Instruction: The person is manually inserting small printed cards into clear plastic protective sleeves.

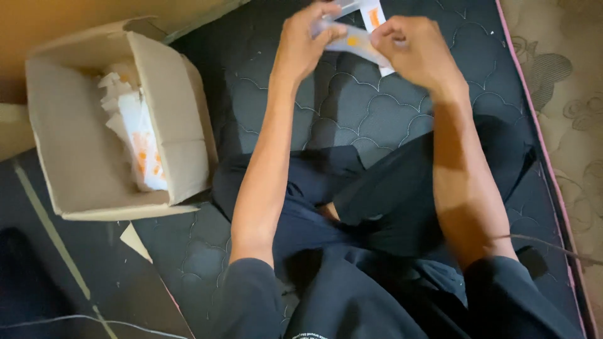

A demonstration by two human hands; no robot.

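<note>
White packet (363, 45) (orange-marked) lies left-to-right, pinched at its ends by left hand (304, 44) and right hand (414, 51).

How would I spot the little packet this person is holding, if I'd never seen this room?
Start at the dark quilted mattress the person sits on and follow both forearms to its far end. There the left hand and right hand pinch a small pale plastic packet with an orange mark. Unlike the similar white-and-orange packets piled in the open cardboard box, it is held up in the air.
</note>
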